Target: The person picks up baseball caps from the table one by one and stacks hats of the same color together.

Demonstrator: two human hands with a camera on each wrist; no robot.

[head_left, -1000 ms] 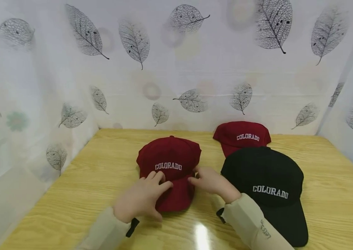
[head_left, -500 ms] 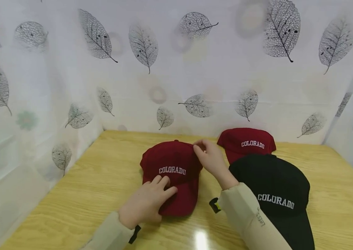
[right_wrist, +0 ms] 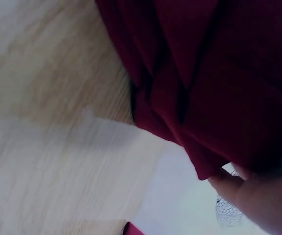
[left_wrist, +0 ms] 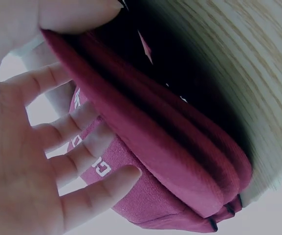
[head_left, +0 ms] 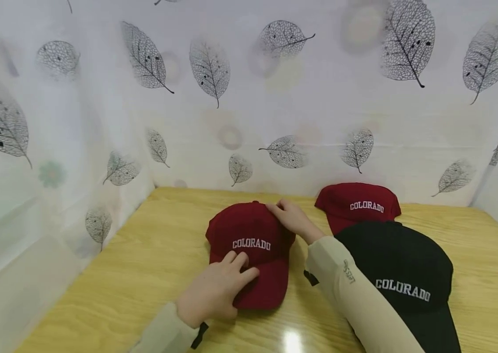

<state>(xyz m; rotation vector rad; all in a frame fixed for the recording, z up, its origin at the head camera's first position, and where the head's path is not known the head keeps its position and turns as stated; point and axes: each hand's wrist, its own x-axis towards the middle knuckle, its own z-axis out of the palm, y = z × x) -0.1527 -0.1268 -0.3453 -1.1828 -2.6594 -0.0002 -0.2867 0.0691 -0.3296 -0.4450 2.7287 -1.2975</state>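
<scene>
Dark red baseball caps (head_left: 243,224), nested in a stack, sit on the table left of centre with COLORADO in white across the front. Several brims (left_wrist: 150,142) lie one over another in the left wrist view. My left hand (head_left: 213,289) holds the brims from the left, thumb underneath and fingers spread over the top one. At the upper right of the crown my right hand (head_left: 296,221) grips the caps, thumb in front; its other fingers are partly hidden. In the right wrist view, fingertips (right_wrist: 228,183) touch a fold at the crown's edge.
To the right lies a black COLORADO cap (head_left: 390,255), partly behind my right sleeve (head_left: 341,274). Another red cap (head_left: 346,198) stands at the back, its brim overlapped by the black one. A leaf-patterned curtain (head_left: 311,108) borders the wooden table (head_left: 161,245).
My right hand has moved up from beside the brim to the upper right of the crown. The left hand keeps its place on the brims. The head view has shifted slightly.
</scene>
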